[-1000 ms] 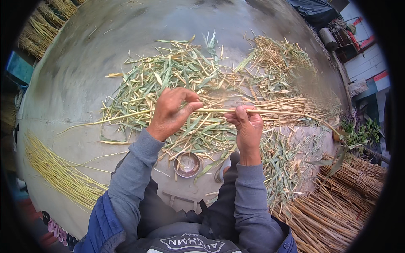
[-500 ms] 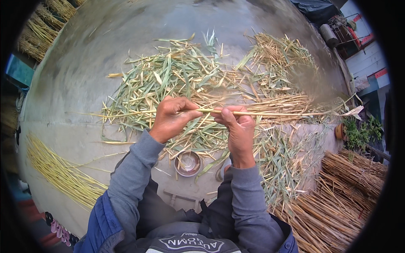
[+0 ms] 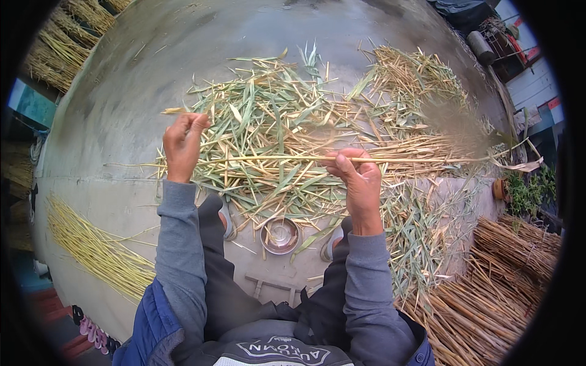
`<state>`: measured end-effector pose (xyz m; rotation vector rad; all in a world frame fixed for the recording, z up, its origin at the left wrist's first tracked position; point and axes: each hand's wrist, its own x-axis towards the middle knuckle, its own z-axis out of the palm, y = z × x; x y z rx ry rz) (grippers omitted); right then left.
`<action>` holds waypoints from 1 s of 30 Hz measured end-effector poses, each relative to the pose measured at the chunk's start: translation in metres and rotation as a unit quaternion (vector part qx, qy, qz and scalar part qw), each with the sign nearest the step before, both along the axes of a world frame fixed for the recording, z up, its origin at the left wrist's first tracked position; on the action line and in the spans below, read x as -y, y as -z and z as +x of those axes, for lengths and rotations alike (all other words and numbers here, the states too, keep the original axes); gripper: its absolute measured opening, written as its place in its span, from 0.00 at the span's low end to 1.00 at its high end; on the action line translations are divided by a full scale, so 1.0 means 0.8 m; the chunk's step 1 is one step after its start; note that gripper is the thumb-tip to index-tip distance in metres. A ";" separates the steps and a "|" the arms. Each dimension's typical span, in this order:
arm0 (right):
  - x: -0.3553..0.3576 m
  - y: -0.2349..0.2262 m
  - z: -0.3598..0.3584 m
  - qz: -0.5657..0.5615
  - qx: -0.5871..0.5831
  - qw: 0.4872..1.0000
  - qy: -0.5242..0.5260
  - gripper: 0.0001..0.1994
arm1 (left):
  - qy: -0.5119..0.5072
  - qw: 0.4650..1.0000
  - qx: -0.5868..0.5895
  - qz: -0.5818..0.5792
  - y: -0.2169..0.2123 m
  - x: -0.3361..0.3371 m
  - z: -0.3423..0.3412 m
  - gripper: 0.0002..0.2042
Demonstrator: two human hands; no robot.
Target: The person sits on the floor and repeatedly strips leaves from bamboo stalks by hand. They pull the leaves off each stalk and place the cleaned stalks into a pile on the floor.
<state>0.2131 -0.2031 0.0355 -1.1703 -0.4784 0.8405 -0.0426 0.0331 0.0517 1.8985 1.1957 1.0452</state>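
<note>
My right hand (image 3: pixel 361 177) pinches a long, thin yellow-green reed stalk (image 3: pixel 274 157), which lies level across the view. Its thin tip reaches past my left wrist, and a dry leaf hangs at its right end. My left hand (image 3: pixel 182 146) is off the stalk, raised in front of its left part. The thumb and fingers are closed together there; I cannot make out what is between them, if anything. Beneath the stalk spreads a heap of cut stalk pieces and green leaves (image 3: pixel 262 110).
A metal bowl (image 3: pixel 281 236) stands on the concrete between my feet. Peeled yellow stalks (image 3: pixel 97 247) lie at left. Brown stalk bundles (image 3: pixel 476 311) fill the lower right, near a potted plant (image 3: pixel 528 195). More bundles (image 3: pixel 58 46) are at the far left.
My left hand has let go of the stalk and moved left and up, away from my right hand. My right hand still grips the stalk and has shifted slightly right.
</note>
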 end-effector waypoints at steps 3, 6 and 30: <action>-0.003 -0.001 0.001 0.012 0.003 1.000 0.009 0.13 | 0.068 0.934 -0.244 0.252 0.028 0.005 -0.001 0.11; -0.007 -0.003 0.000 0.022 0.016 1.000 0.008 0.13 | 0.233 0.953 -0.125 0.149 0.028 0.021 0.014 0.13; 0.009 -0.030 0.012 0.121 0.097 0.983 -0.097 0.08 | 0.300 0.831 0.142 -0.447 0.025 0.061 0.045 0.07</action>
